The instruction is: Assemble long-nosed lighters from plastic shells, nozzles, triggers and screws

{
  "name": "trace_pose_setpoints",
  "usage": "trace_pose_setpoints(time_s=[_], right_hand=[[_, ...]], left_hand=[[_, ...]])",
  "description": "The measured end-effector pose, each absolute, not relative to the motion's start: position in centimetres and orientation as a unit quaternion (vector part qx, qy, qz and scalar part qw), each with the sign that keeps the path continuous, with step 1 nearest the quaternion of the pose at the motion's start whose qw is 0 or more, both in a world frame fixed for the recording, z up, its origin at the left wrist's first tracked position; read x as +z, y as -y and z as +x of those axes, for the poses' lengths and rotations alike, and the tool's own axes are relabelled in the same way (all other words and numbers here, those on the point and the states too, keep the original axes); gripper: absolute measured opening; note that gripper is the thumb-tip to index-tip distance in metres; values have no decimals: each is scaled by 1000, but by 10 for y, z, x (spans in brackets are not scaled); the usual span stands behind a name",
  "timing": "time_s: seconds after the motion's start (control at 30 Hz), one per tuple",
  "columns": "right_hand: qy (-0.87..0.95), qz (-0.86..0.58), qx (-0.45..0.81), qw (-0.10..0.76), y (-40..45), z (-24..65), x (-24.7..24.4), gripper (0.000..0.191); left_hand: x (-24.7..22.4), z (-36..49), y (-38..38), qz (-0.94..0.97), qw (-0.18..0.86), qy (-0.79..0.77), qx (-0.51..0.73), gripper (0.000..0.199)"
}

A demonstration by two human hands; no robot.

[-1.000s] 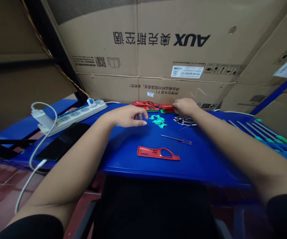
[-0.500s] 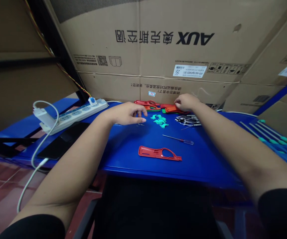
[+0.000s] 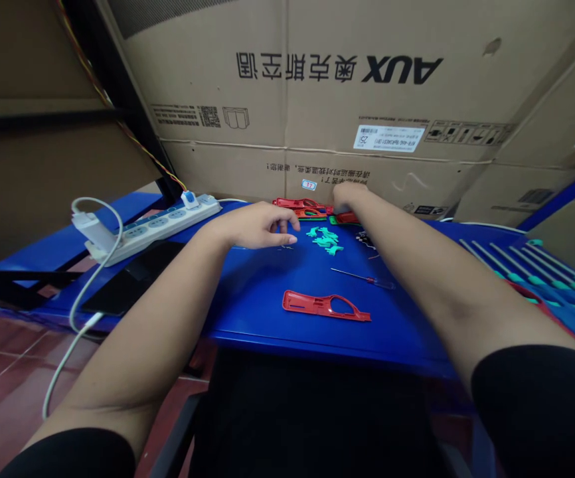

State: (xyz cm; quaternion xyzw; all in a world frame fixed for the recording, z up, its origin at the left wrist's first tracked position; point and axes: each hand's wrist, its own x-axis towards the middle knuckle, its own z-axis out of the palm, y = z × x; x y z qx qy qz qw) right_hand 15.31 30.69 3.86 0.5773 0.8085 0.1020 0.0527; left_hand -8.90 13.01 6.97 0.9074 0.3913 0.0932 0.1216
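Note:
My left hand (image 3: 265, 226) hovers above the blue table, fingers loosely bent and apart, holding nothing. Just under it lie a few tiny metal bits (image 3: 285, 247), too small to name. At the back, my right hand (image 3: 350, 197) reaches into a row of plastic handle shells, its fingers hidden from view. Red shells (image 3: 295, 203) lie at the left of that row, with an orange shell (image 3: 310, 214) and green edges below them. Small turquoise plastic pieces (image 3: 325, 240) form a heap between my hands. One red shell half (image 3: 325, 306) lies near the front edge, below a screwdriver (image 3: 362, 277).
A large cardboard box (image 3: 317, 139) stands behind the table. Left are a white power strip (image 3: 165, 226) with a cable and a dark phone-like slab (image 3: 133, 279). Dark wired parts (image 3: 366, 239) lie partly behind my right forearm. Thin rods with turquoise ends (image 3: 536, 265) lie at right.
My right hand has moved left along the row of shells, and its forearm now covers most of the wired parts. My left hand stays nearly still. The view has shifted slightly.

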Motion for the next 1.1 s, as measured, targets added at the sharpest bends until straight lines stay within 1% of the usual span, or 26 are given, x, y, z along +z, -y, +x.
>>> trace_pose_setpoints(time_s=[0.13,0.27,0.4,0.57,0.63,0.7,0.73,0.77,0.83,0.87,0.93,1.0,1.1], right_hand=[[-794,589,95,119,-298,149,41,35],[-824,543,112,117,-284,156,51,32],[-860,481,157,60,-267,165,68,26],[-871,438,224,-13,-221,178,86,35],[-878,409,246,-32,-187,190,83,37],[-887,355,283,-79,-144,204,72,37],[-889,352,276,-96,-121,212,65,34],[-896,348,257,-103,-98,219,57,31],[-914,331,201,-123,-56,230,40,24],[-921,326,161,-143,-39,233,34,22],[-915,349,57,-194,-16,236,25,20],[-873,403,-112,-251,-9,234,22,22],[-719,467,-409,-312,-15,225,21,26]], left_hand=[[67,-89,-129,911,126,-381,95,39],[65,-89,-127,912,131,-377,98,40],[64,-89,-130,912,133,-376,95,40],[68,-89,-123,906,132,-394,82,41],[66,-86,-105,898,105,-421,68,42],[57,-81,-78,885,63,-454,81,45],[50,-79,-63,884,56,-455,95,44],[42,-76,-50,883,61,-452,110,44],[25,-71,-30,883,95,-442,126,53],[17,-69,-23,884,108,-435,136,54],[5,-66,-16,890,132,-408,154,42],[1,-64,-15,892,145,-388,180,30],[3,-64,-13,869,161,-418,209,33]])
